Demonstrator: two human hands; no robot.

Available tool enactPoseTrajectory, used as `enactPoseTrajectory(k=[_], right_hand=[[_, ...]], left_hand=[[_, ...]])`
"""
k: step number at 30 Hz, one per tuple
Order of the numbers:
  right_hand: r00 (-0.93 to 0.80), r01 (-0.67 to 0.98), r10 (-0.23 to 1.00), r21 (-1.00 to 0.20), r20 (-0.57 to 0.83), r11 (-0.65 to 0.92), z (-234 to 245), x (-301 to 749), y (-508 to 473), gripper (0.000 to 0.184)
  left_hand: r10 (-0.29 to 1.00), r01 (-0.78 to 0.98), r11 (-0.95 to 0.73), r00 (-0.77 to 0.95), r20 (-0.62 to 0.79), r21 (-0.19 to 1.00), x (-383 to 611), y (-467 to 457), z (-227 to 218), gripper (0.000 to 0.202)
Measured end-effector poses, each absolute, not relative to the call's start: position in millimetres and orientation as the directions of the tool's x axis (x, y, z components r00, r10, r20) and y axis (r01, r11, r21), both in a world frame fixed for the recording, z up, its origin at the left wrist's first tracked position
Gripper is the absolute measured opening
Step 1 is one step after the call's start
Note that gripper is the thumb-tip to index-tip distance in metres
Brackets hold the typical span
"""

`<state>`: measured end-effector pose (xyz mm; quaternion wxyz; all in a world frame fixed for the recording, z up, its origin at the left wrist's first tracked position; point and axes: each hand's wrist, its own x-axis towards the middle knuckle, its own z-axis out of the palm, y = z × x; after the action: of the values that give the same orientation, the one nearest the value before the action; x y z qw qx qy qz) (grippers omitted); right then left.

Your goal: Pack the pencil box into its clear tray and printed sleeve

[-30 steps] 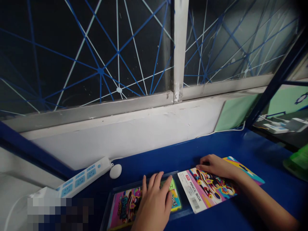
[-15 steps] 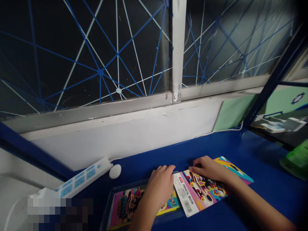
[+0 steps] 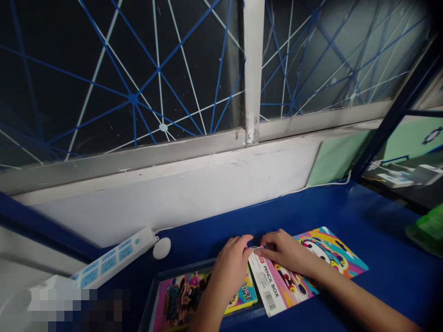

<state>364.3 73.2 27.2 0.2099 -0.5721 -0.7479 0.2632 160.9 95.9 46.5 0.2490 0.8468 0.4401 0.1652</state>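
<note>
1. Two hands meet on the blue worktop (image 3: 387,244): left hand (image 3: 230,267) above a pink printed box (image 3: 178,295), right hand (image 3: 285,251) on a printed pencil-box sleeve (image 3: 287,281).
2. Right grip looks narrow, pinching the sleeve's white corner; left grip is unclear.
3. Pinching close to that edge steadies the thin sleeve.

Above the blue bench (image 3: 387,230) rises a white-painted wall (image 3: 173,203), topped by a white-framed window (image 3: 121,69) crossed with blue and white lines.
</note>
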Motion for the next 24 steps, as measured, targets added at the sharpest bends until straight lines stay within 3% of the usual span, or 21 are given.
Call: enactPoseTrajectory(k=[13,24], right_hand=[[-0.222,0.697,0.974,-0.705,-0.038,0.131,28.8,383.2,78.0,0.045],[-0.275,0.681,0.957,-0.721,-0.092,0.127,26.6,389.4,73.9,0.038]], left_hand=[[0.798,0.706,-0.580,0.594,0.107,0.405,166.1,93.4,39.2,0.038],[0.810,0.711,-0.560,0.578,0.099,0.425,165.0,93.1,39.5,0.033]])
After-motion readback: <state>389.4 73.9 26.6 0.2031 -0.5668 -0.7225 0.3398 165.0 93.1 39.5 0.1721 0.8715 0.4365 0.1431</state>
